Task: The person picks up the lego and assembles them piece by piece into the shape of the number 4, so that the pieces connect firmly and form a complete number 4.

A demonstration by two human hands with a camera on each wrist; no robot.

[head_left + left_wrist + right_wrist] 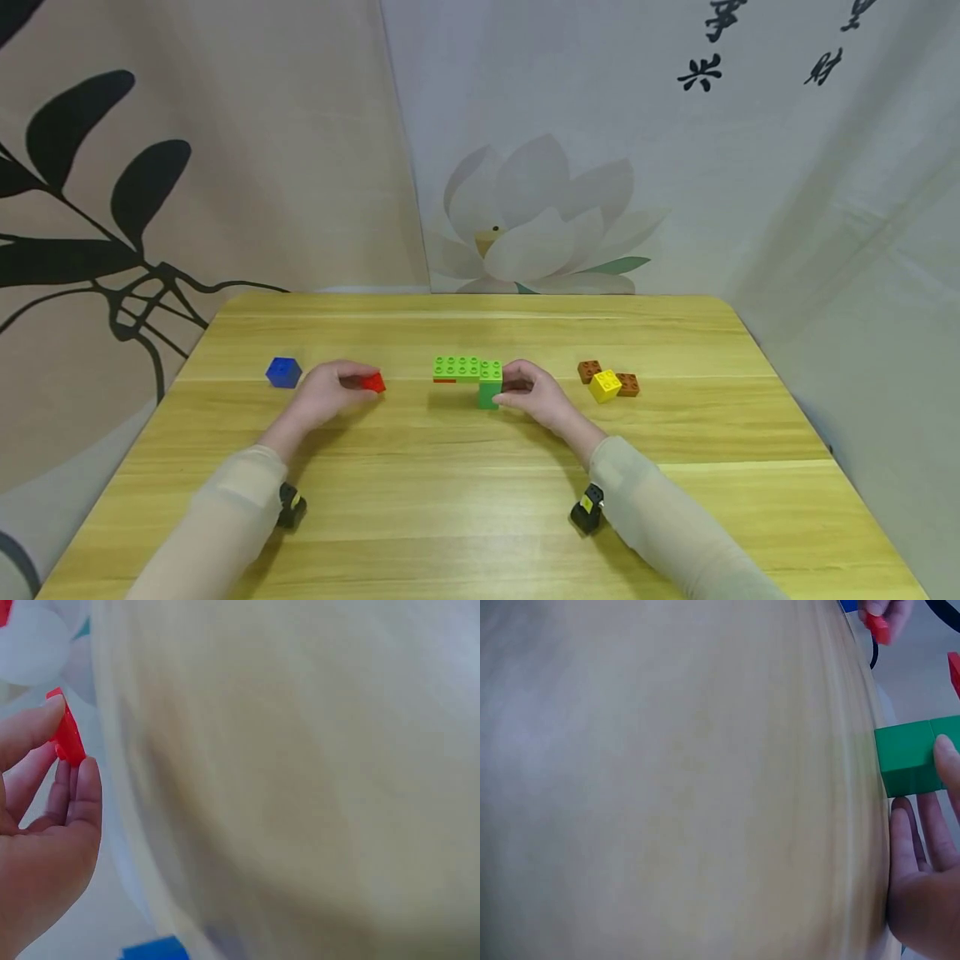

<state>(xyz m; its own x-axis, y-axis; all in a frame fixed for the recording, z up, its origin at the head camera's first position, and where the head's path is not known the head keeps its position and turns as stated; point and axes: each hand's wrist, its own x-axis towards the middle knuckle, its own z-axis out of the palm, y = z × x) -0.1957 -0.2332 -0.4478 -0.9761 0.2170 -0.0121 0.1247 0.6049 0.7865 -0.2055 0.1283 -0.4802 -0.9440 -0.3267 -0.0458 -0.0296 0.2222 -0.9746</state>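
My left hand (333,392) pinches a small red toy brick (373,382) between thumb and fingertips. In the left wrist view the red brick (69,739) looks thin and stands on a slant. At the middle of the table my right hand (536,393) grips the right side of a green brick structure (489,396), thumb in front and fingers behind. Its top is a row of light green studded bricks (456,367) reaching out to the left like an arm. A thin red piece (444,381) shows beneath the arm's left end.
A blue brick (283,372) lies left of my left hand. To the right of my right hand, a yellow brick (604,386) sits between two brown bricks (628,384). A printed curtain (322,167) hangs behind the wooden table (420,517).
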